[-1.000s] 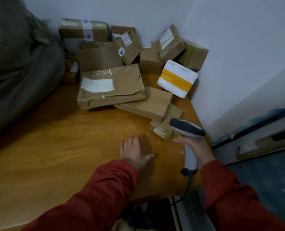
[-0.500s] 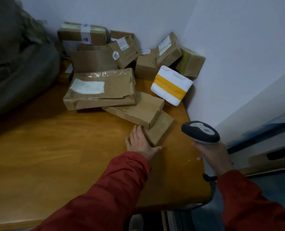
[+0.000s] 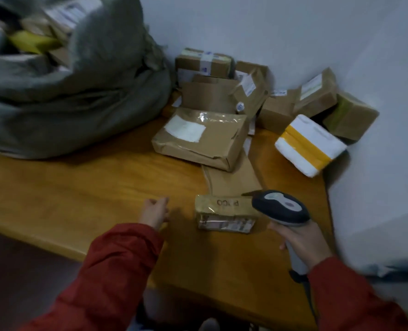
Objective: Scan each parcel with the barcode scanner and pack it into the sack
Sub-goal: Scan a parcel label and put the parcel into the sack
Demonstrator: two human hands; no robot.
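Okay, counts: one sack, one barcode scanner, two hands of yours, at least ten parcels out on the table; the back pile overlaps and blurs, so no exact number.
Sack: grey sack (image 3: 83, 99) in the upper left of the frame, slumped on the table (image 3: 78, 187), mouth open, several parcels visible inside.
Task parcel: small parcel (image 3: 224, 215) lies flat at lower centre, nearest your edge of the table and just in front of a flat brown parcel (image 3: 234, 180).
Parcel axis: long axis runs left to right across the frame; label side faces you, and the lettering on top reads upside down from your view.
Scanner: barcode scanner (image 3: 282, 206) is at centre right; its head overlaps the small parcel's right end in view, and you cannot tell contact. The nose points to the frame's left and the handle slants down to the lower right.
Right hand: your right hand (image 3: 303, 242) is wrapped round the scanner handle.
Left hand: your left hand (image 3: 154, 212) has fingers loosely curled and holds nothing, left of the small parcel and apart from it.
Other parcels: big labelled parcel (image 3: 198, 137) at centre, white parcel with yellow tape (image 3: 310, 144) at right, brown boxes stacked in the wall corner behind.
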